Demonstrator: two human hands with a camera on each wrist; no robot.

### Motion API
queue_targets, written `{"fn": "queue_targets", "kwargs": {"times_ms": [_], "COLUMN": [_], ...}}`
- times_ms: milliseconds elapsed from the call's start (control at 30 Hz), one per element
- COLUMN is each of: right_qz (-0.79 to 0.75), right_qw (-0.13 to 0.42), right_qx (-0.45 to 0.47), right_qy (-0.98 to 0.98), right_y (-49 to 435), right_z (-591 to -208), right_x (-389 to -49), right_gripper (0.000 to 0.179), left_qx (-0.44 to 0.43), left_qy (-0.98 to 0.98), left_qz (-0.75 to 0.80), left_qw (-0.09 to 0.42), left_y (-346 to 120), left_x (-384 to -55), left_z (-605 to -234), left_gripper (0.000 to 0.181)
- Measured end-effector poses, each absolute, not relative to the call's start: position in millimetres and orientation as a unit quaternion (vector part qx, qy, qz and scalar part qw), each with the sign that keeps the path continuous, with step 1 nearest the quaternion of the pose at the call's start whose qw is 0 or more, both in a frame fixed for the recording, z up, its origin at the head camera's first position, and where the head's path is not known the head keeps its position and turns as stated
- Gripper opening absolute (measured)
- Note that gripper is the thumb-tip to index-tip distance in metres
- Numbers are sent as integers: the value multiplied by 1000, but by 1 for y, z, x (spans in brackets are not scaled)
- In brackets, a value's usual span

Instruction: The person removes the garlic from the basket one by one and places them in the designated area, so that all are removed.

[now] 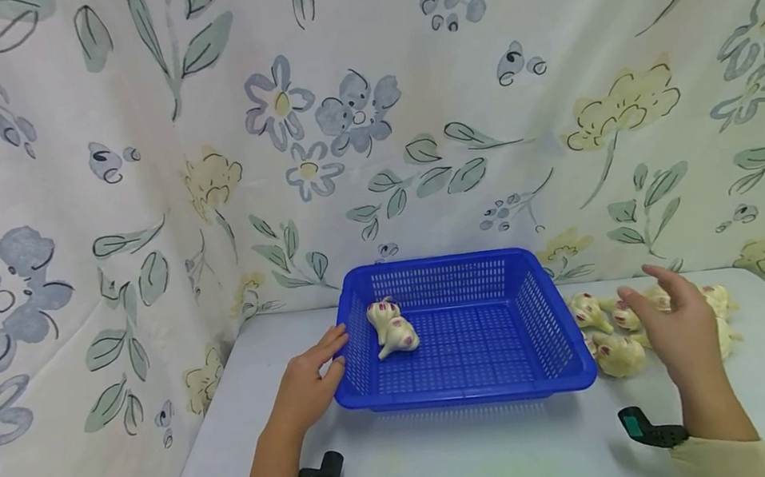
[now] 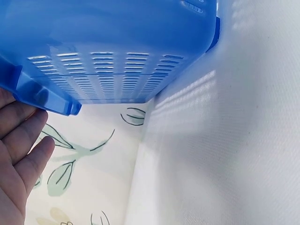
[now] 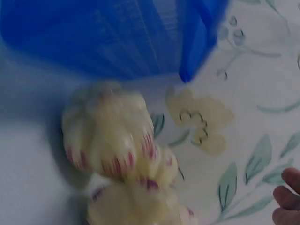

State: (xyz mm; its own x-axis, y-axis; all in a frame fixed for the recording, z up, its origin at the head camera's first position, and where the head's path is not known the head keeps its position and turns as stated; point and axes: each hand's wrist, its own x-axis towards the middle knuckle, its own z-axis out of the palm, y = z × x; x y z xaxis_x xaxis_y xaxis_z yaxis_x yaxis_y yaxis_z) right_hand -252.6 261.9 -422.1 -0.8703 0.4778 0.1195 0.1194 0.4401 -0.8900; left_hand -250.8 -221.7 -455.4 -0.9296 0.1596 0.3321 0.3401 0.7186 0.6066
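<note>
A blue plastic basket [image 1: 476,397] with slotted walls stands on the white table, and two garlic bulbs [image 1: 395,335] lie at its left end. My left hand [image 1: 306,384] rests against the basket's left rim, its fingers fairly straight. From the left wrist view, the fingertips [image 2: 40,119] meet the underside of the rim. Right of the basket, my right hand [image 1: 684,328] hovers over several garlic bulbs [image 1: 621,356], thumb and fingers spread with nothing between them. Large in the right wrist view are pale bulbs with purple streaks [image 3: 110,131]; only some fingertips [image 3: 286,201] show.
A floral cloth [image 1: 366,112] hangs behind the table and along its left side. The white tabletop [image 1: 457,470] extends in front of the basket. Each wrist wears a small black device [image 1: 322,470].
</note>
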Motion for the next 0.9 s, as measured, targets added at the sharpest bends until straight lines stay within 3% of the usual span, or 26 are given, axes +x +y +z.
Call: {"fn": "queue_targets", "kwargs": {"times_ms": [133, 367, 567, 900], "right_qz": [522, 540, 547, 519], "right_qw": [212, 220, 170, 109], "right_qx": [-107, 16, 127, 192], "right_qy": [-820, -812, -810, -826], "right_y": [221, 171, 133, 79], "right_z": [-420, -416, -405, -366], "right_x": [-252, -255, -266, -284], "right_gripper": [53, 35, 32, 35], "left_qx": [-139, -137, -132, -134], "left_qy": [-915, -914, -916, -914], "left_qz": [-353, -358, -356, -360], "left_qw": [133, 131, 132, 129], "left_y": [-223, -224, -226, -223], "left_x": [-251, -251, -250, -251], "left_z": [-456, -454, -454, -455], "left_gripper": [40, 40, 40, 40]}}
